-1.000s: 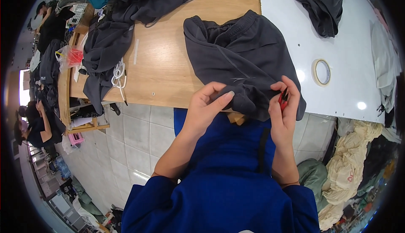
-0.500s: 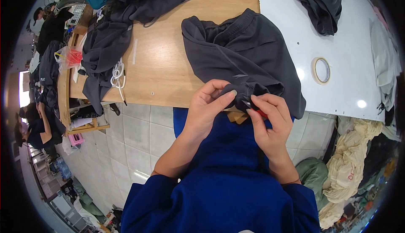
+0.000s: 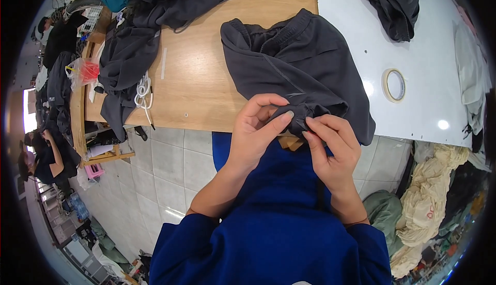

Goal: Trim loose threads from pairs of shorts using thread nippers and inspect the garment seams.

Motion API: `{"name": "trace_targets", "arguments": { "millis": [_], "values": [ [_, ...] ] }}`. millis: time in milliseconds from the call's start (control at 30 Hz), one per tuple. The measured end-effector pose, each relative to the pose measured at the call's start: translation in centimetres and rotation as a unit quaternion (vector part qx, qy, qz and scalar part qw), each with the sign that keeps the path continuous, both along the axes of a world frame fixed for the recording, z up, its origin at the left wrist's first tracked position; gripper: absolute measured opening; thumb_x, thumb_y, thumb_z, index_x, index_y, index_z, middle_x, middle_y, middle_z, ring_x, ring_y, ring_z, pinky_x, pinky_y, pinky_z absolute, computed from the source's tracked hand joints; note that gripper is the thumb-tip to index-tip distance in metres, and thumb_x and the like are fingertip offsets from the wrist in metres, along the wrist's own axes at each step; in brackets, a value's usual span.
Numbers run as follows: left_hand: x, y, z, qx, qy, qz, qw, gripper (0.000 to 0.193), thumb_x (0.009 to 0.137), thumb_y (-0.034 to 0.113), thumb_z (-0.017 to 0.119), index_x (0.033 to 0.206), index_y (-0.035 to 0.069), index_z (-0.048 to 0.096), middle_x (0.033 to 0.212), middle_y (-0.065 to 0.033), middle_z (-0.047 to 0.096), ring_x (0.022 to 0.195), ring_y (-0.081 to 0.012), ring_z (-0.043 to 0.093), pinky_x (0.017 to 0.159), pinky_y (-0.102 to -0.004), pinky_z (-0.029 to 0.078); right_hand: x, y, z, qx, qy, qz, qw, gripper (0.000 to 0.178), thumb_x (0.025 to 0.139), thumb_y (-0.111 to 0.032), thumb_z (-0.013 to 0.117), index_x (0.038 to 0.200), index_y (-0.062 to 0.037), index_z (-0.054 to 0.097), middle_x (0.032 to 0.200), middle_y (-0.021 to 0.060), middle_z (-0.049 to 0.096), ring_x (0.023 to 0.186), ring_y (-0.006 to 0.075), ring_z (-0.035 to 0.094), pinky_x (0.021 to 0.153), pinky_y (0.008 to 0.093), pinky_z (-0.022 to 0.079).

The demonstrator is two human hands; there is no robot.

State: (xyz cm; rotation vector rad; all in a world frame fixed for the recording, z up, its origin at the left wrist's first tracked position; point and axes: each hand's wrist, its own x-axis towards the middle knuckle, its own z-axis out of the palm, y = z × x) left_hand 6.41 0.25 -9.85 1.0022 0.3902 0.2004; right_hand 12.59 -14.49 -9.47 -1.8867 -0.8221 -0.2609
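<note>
1. Left hand (image 3: 257,132) pinches the near hem of the dark grey garment (image 3: 297,76).
2. The garment lies bunched on the counter (image 3: 201,78), spreading away from both hands.
3. Right hand (image 3: 333,148) grips the same hem, just beside the left.

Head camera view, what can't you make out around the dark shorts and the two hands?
- Head view: the hem of the dark grey shorts is covered by the left hand and right hand.
- Whether the fingers pinch a small tool: hidden by fabric.
- The wooden table's near edge: partly hidden by the hands.
- The tape roll's material: too small to tell.
</note>
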Motion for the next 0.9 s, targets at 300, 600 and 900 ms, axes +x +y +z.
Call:
{"name": "trace_targets", "arguments": {
  "millis": [300,600,900],
  "values": [
    [-0.04,-0.06,0.13,0.048,-0.016,0.002,0.999,0.023,0.085,-0.002,0.061,0.106,0.003,0.055,0.093,-0.0058,0.064,0.084,-0.0072,0.059,0.075,-0.0205,0.045,0.11,-0.17,0.38,0.001,0.027,0.006,1.000,0.020,0.067,0.000,0.072,0.087,-0.0023,0.069,0.082,0.0075,0.063,0.067,0.0195,0.062,0.056,0.0252,0.048],
    [-0.11,-0.27,0.29,0.027,-0.007,-0.002,1.000,0.021,0.087,0.000,0.061,0.107,0.002,0.054,0.091,-0.0058,0.065,0.083,-0.0067,0.059,0.074,-0.0195,0.045,0.03,-0.27,0.06,0.016,0.030,-0.004,0.999,0.021,0.067,0.001,0.073,0.087,-0.0030,0.069,0.081,0.0077,0.062,0.068,0.0195,0.061,0.057,0.0258,0.048],
    [-0.27,-0.40,0.28,0.068,-0.009,-0.013,0.998,0.019,0.088,0.002,0.060,0.106,0.001,0.054,0.093,-0.0060,0.065,0.084,-0.0071,0.059,0.076,-0.0193,0.045,-0.08,-0.13,0.28,0.016,0.037,-0.009,0.999,0.021,0.067,0.001,0.073,0.088,-0.0026,0.069,0.082,0.0078,0.063,0.069,0.0195,0.062,0.058,0.0259,0.048]
  ]
}}
